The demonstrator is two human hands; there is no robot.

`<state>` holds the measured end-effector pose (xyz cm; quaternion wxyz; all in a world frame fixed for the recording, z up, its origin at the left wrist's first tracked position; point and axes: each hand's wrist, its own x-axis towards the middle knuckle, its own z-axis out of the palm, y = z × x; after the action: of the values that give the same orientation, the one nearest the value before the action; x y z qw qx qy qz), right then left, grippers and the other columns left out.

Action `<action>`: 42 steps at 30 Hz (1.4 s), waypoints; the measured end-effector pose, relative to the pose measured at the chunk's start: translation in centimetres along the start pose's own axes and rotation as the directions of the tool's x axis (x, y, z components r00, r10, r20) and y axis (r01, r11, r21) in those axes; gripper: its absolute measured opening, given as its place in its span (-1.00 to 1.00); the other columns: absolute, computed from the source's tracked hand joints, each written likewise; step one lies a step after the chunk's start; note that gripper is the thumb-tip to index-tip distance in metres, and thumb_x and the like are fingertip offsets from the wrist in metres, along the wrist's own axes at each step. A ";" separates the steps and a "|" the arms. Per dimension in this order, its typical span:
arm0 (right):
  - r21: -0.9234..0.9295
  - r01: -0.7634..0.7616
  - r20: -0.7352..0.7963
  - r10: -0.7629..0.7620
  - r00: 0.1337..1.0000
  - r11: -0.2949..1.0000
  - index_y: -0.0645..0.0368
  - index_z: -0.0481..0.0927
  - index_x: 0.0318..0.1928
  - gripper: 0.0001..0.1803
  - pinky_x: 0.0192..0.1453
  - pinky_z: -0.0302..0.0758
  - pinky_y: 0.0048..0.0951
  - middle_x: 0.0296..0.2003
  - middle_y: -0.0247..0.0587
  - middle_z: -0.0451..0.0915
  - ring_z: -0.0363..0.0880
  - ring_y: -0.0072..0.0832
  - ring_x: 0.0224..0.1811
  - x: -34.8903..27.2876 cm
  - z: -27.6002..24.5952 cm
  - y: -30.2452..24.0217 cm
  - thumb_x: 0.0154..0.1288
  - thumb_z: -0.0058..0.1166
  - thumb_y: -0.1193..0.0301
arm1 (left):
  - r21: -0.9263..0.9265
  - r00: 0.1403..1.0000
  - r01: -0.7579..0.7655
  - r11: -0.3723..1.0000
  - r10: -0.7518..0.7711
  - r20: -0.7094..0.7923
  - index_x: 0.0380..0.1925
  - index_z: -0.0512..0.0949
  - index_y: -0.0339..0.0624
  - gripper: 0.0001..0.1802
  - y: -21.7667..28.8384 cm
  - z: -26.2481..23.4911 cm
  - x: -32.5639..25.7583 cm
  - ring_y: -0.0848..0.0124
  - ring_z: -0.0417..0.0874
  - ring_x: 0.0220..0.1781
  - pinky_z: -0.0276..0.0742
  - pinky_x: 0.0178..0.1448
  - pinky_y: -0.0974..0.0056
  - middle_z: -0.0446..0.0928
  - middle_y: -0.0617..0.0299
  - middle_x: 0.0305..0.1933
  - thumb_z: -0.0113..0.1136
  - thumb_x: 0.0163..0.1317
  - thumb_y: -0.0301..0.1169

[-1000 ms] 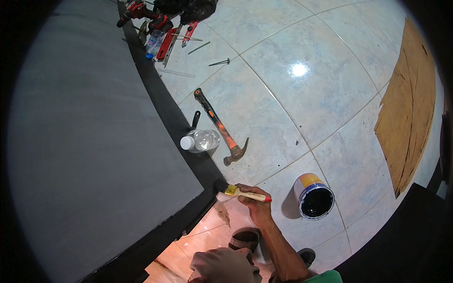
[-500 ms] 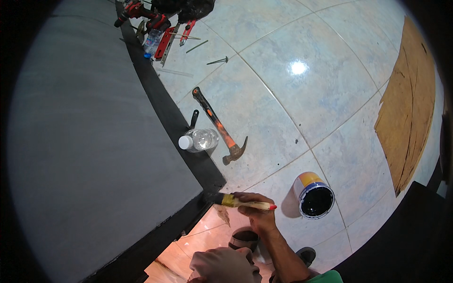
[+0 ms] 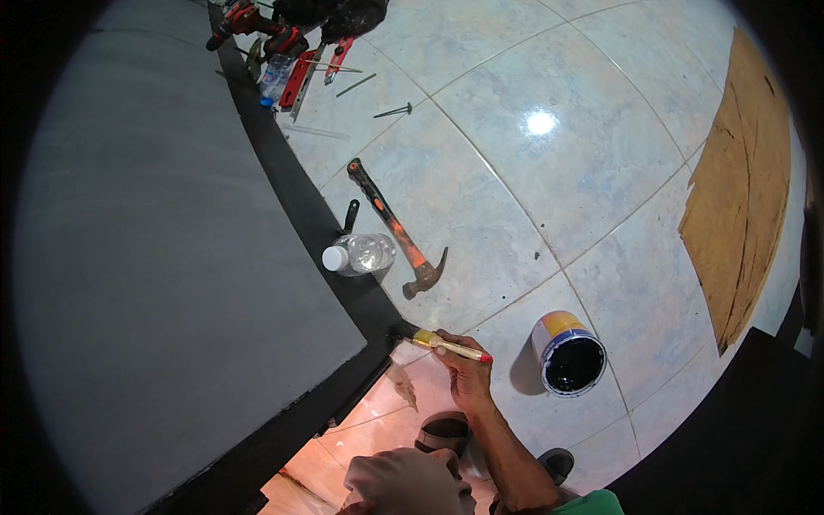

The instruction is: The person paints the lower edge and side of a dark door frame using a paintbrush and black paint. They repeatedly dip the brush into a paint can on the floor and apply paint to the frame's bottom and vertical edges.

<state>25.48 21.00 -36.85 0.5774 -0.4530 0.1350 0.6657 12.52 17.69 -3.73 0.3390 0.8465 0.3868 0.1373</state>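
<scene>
My right hand (image 3: 466, 370) grips a paintbrush (image 3: 461, 348) by its pale, red-tipped wooden handle, fingers wrapped round it. The dark bristles touch the black border at the near corner of a large grey panel (image 3: 189, 240). On the floor to the right of the hand stands an open paint can (image 3: 576, 364) with black paint inside and a smeared rim. Beyond the corner a claw hammer (image 3: 396, 227) with a black and orange handle lies on the tiles. Next to it is a clear bottle (image 3: 367, 254) with a white cap. My left hand is out of view.
At the far left are a red and black power drill (image 3: 255, 26), a red-handled utility knife (image 3: 338, 60), a small plastic bottle (image 3: 275, 79) and a black bag (image 3: 354, 17). A screw (image 3: 394, 111) lies near them. A brown board (image 3: 740, 189) lies at right.
My right hand has moved slightly away from me, carrying the brush. Its bristles have shifted from the panel's near edge to the outer tip of the corner.
</scene>
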 end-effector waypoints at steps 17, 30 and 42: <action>-0.006 0.236 -0.300 -0.227 0.927 0.972 0.41 0.58 -0.05 -0.72 -0.08 0.75 -0.37 -0.21 -0.05 0.71 0.75 -0.36 -0.29 -8.4 1.8 1.4 0.34 0.35 0.53 | -0.002 0.997 -0.074 0.997 0.074 -0.036 -0.05 0.74 -0.10 -0.69 1.2 -0.9 -1.7 0.07 0.69 0.22 0.30 0.52 -0.21 0.76 0.18 -0.05 0.27 0.28 -0.23; -0.120 0.507 -0.216 -0.521 0.826 0.854 0.50 0.60 0.13 -0.62 -0.06 0.75 -0.45 -0.13 0.00 0.73 0.76 -0.39 -0.19 -9.2 1.8 4.2 0.36 0.29 0.56 | 0.045 0.888 0.050 0.998 -0.024 -0.458 0.06 0.68 -0.30 -0.57 5.3 -2.4 -13.8 -0.08 0.68 0.22 0.28 0.51 -0.27 0.74 -0.03 0.00 0.13 0.43 -0.17; -0.167 0.689 -0.156 -0.709 0.688 0.705 0.36 0.69 0.14 -0.63 -0.07 0.66 -0.56 -0.17 -0.14 0.75 0.71 -0.54 -0.22 -5.3 1.0 12.3 0.33 0.32 0.56 | 0.320 0.910 -0.114 0.941 0.228 -0.348 -0.07 0.66 -0.57 -0.35 -0.2 -3.4 -20.0 -0.20 0.66 0.15 0.38 0.40 -0.21 0.69 -0.27 -0.01 -0.08 0.39 -0.07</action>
<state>13.70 14.60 -36.47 0.7475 -0.5644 -0.0197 0.3497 -2.45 4.40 -0.79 0.1154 0.8754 0.3846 0.2692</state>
